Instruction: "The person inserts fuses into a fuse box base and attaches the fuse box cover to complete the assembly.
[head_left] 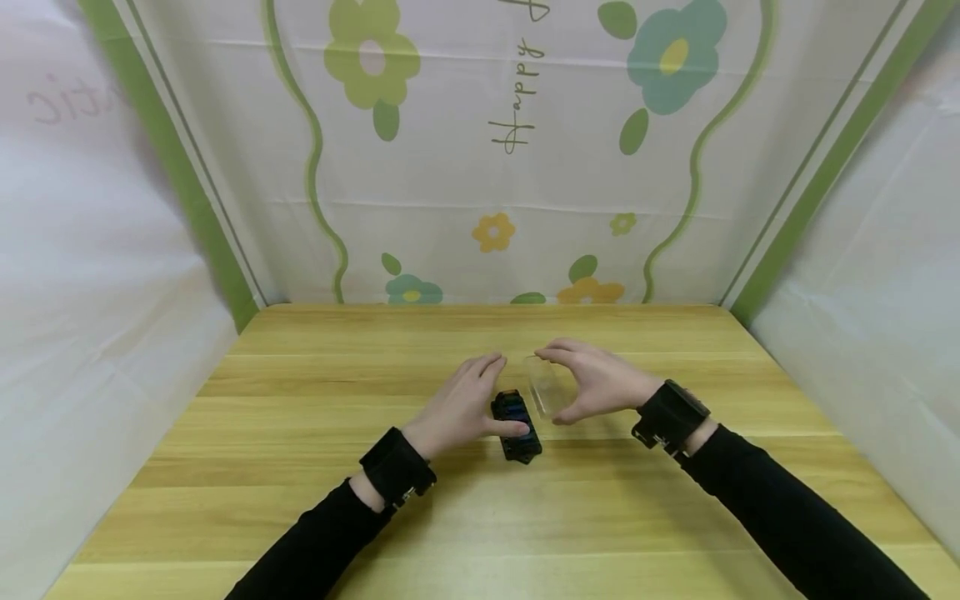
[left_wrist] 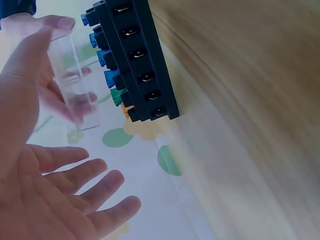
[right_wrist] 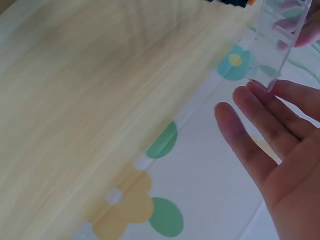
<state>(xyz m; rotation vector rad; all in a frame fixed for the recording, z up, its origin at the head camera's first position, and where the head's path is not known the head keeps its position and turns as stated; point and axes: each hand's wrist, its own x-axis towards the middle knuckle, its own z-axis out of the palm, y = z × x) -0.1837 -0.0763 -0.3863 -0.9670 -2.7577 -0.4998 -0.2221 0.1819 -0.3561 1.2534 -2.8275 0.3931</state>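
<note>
A black fuse box (head_left: 522,447) lies on the wooden table, with blue, green and orange blade fuses (left_wrist: 111,78) along its top and metal contacts in its side. My left hand (head_left: 459,407) is just left of it, fingers extended and thumb across the box in the head view. Nothing is gripped by that hand. To the right of the box, my right hand (head_left: 600,381) pinches a clear plastic cover (head_left: 542,387) by its two ends, between thumb and fingertips. The cover (right_wrist: 280,42) stands tilted beside the fuse box, apart from it.
The wooden table (head_left: 300,467) runs back to a white cloth (head_left: 450,167) printed with flowers and green lines. White side cloths (head_left: 112,292) hang at left and right. Black bands with small devices (head_left: 671,414) sit on both wrists.
</note>
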